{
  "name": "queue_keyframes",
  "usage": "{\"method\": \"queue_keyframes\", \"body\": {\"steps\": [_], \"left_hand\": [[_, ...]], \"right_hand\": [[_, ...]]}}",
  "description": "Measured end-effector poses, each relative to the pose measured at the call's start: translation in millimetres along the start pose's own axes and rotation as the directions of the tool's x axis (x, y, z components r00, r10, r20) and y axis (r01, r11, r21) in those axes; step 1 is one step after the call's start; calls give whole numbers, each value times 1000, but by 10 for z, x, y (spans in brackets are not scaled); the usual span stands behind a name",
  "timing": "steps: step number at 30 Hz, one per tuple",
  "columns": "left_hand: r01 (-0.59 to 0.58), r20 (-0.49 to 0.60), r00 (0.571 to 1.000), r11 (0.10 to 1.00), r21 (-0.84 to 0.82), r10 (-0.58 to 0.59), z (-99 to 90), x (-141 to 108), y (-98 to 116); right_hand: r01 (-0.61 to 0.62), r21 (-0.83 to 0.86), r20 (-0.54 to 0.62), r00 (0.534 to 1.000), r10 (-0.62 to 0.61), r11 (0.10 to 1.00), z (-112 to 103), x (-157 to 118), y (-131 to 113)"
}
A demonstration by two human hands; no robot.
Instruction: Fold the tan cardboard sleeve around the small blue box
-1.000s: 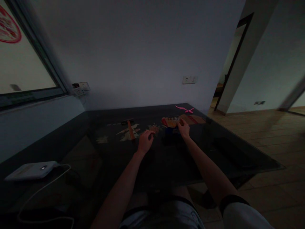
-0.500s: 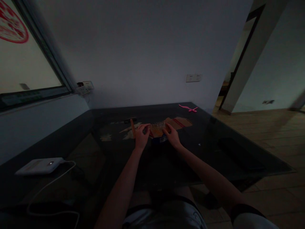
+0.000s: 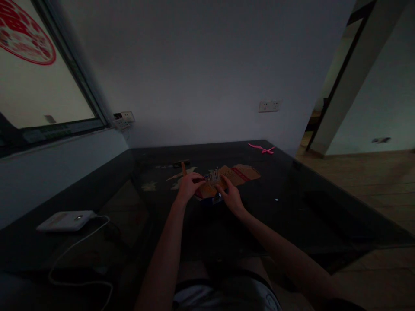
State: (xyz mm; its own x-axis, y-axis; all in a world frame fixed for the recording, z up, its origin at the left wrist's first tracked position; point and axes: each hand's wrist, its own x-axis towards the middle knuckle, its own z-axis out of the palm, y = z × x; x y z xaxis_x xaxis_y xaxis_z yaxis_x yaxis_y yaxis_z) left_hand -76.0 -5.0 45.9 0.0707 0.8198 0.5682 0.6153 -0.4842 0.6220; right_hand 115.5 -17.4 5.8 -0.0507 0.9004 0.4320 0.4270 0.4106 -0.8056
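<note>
Between my hands is a brown cardboard piece [image 3: 207, 189] with a row of thin dark upright bits [image 3: 213, 176] along its far side. Dim light hides whether these are pins or wire loops. Beneath its near edge shows a dark blue thing [image 3: 212, 200]. My left hand [image 3: 190, 186] is closed at the cardboard's left end, fingertips beside the row. On the other side my right hand [image 3: 231, 193] pinches the right end, thumb under the fingers. A wider cardboard flap with a red band [image 3: 240, 173] extends to the right behind that hand.
Torn paper scraps [image 3: 149, 186], a narrow brown strip [image 3: 183, 168] and a small dark object [image 3: 180, 164] lie to the left. A pink ribbon [image 3: 262, 149] is at the back right. A white power bank [image 3: 66, 220] with a cable sits on the left; a dark slab [image 3: 333, 216] lies right.
The view has turned slightly left, so the surroundings sit farther right. Both hands remain at the cardboard, which has tilted and shifted a little left and nearer with them.
</note>
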Motion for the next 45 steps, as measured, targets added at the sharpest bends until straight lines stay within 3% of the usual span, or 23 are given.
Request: {"method": "queue_keyframes", "body": {"steps": [10,15,20,26,31,33,35,38,42,45], "left_hand": [[-46,61,997,995,85,41,-41,-9,40],[-98,79,993,974,205,83,-73,-15,66],[-99,55,995,960,263,88,-68,-16,56],[-35,-81,996,998,56,39,-48,-3,30],[160,-235,947,954,-253,-221,-93,5,53],[212,-237,924,918,-335,-300,-185,-20,8],[241,-233,920,924,-298,-315,-356,-78,-124],[287,-240,928,957,-29,-286,-753,-257,-496],[348,-266,930,839,418,-254,-1297,-617,-1077],[344,-201,939,796,498,-280,-1482,-822,-1332]], "right_hand": [[-9,-39,-17,1000,8,999,5,-45,-45],[-4,-72,1,1000,4,997,-16,-55,-83],[-8,-102,20,1000,10,995,-27,-64,-95],[-45,-181,46,998,54,982,-44,-62,-120],[-53,-209,64,996,68,977,-73,-60,-151],[-46,-211,72,995,62,976,-80,-56,-148],[-35,-208,75,996,51,978,-84,-52,-138],[-20,-189,75,997,35,982,-85,-47,-122],[-5,-175,79,997,19,985,-83,-44,-99],[6,-168,74,997,7,986,-84,-41,-82]]}}
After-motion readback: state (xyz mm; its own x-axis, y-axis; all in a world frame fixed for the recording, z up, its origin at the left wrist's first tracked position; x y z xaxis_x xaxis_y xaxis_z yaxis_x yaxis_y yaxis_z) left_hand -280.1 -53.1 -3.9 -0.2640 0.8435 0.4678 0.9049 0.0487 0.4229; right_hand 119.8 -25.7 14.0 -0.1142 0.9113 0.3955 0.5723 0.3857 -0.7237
